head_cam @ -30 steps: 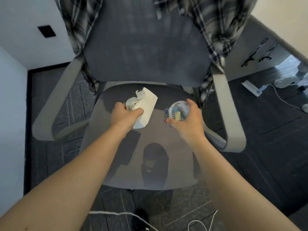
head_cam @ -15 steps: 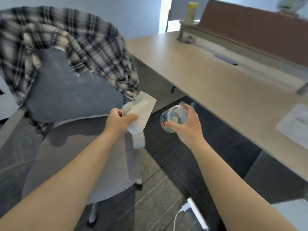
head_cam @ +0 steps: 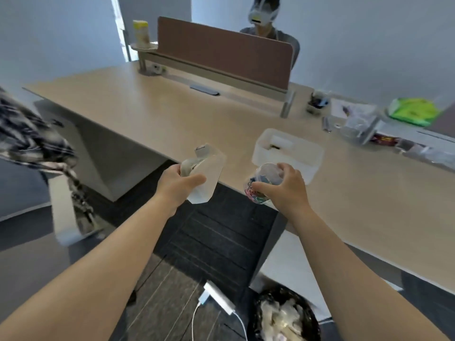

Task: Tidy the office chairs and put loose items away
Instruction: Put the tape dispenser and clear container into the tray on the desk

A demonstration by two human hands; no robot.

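My left hand (head_cam: pixel 177 183) grips a white packet with a small roll against it (head_cam: pixel 206 174), held in the air at the desk's front edge. My right hand (head_cam: pixel 283 187) holds a clear round tub of coloured clips (head_cam: pixel 259 185) just in front of a white open box (head_cam: pixel 288 153) that stands on the wooden desk (head_cam: pixel 152 112). The grey office chair's armrest (head_cam: pixel 61 207) with a plaid shirt (head_cam: pixel 32 141) hung over it shows at the far left.
A brown divider (head_cam: pixel 221 52) runs along the desk's back, with a person seated behind it. Clutter lies on the desk at right, including a green pack (head_cam: pixel 413 112) and a pen cup (head_cam: pixel 316 104). A full bin (head_cam: pixel 285 316) and a white power strip (head_cam: pixel 219 297) sit on the floor.
The view swung right from the chair to the desk. Both hands carried their items from over the seat to the desk's front edge, near the white box.
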